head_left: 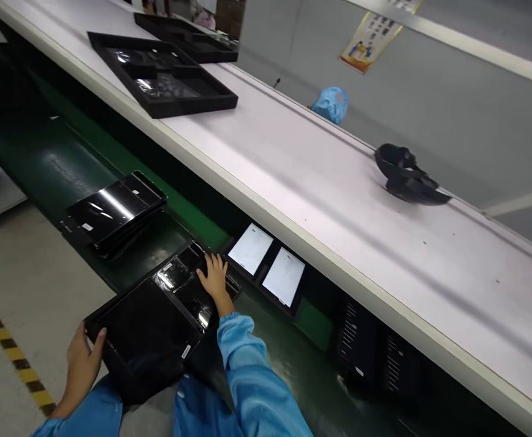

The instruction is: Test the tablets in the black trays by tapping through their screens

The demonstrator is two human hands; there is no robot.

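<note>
Tray (pixel 142 340), glossy black plastic, left hand (pixel 84 367) gripping edge, right hand (pixel 214 279) atop

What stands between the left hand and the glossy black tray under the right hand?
A dark tray, held at its edge by the left hand, overlaps the glossy black tray under the right hand.

The fingers of the left hand (pixel 82 364) are hidden beneath the black tray (pixel 142 340) it grips, and that tray's white label (pixel 186 351) is too small to read. Any printing on the two white sheets (pixel 250 249) cannot be made out, and the white lettering on the shadowed dark trays (pixel 359 340) is also illegible. The top edge cuts off the wall poster (pixel 370 42), and the crumpled blue item (pixel 332 104) cannot be identified.
</note>
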